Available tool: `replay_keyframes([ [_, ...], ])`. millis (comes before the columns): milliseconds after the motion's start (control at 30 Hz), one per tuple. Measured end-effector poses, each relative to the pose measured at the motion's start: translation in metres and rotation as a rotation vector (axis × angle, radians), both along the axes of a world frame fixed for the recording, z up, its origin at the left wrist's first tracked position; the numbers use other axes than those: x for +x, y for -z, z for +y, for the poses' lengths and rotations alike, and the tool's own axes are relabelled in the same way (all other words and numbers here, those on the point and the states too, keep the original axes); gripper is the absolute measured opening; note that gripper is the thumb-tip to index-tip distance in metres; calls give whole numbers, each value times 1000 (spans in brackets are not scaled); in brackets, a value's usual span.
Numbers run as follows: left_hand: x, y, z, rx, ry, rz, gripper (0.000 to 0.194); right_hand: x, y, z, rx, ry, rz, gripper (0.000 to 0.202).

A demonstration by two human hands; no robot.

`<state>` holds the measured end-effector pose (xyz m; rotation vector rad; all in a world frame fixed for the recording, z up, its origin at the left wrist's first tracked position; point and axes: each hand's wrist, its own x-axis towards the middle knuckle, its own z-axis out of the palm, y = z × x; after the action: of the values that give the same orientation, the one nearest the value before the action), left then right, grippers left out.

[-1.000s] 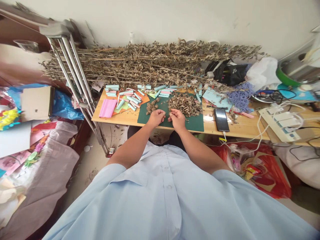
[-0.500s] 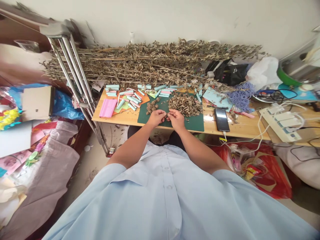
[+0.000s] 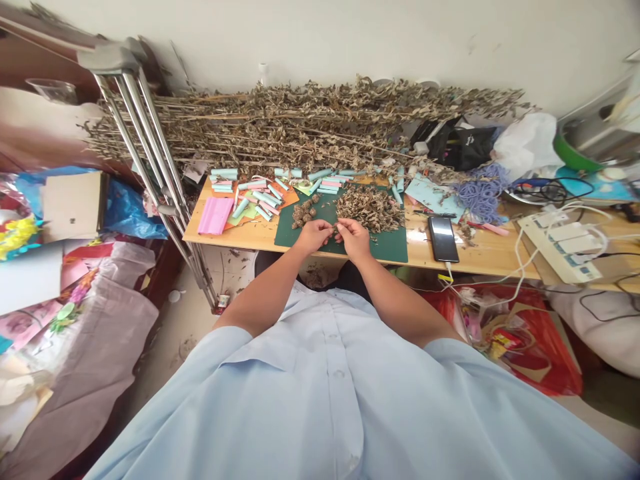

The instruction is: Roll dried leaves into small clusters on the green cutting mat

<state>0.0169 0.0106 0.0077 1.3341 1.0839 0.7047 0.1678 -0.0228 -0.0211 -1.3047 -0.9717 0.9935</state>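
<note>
My left hand (image 3: 316,236) and my right hand (image 3: 353,237) meet over the green cutting mat (image 3: 390,250), fingertips pinched close together. Between them is a small bit of dried leaf, mostly hidden by the fingers. Just beyond my right hand lies a loose heap of dried leaves (image 3: 373,207). Near my left hand sits a cluster of small rolled brown leaf balls (image 3: 303,213). Farther back on the mat and to its left are many light blue and pink paper rolls (image 3: 265,199).
Bundles of dried leafy stalks (image 3: 300,123) lie along the wall. On the wooden table (image 3: 500,250) are a smartphone (image 3: 443,240), purple yarn (image 3: 483,193), a power strip (image 3: 560,247) and a pink paper stack (image 3: 215,215). Metal crutches (image 3: 150,133) lean at the table's left end.
My fingertips have shifted slightly, with the right fingers a little farther from the left. Both hands stay in the same place over the mat.
</note>
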Motion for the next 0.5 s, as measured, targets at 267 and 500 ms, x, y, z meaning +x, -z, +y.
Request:
replay_keyframes([
  [267,3,-6,-1,50,59,54,7,2,1,5,-40,35,37,40],
  [500,3,-1,1,-25,-11,-18,6,2,1,5,-40,27,61,39],
])
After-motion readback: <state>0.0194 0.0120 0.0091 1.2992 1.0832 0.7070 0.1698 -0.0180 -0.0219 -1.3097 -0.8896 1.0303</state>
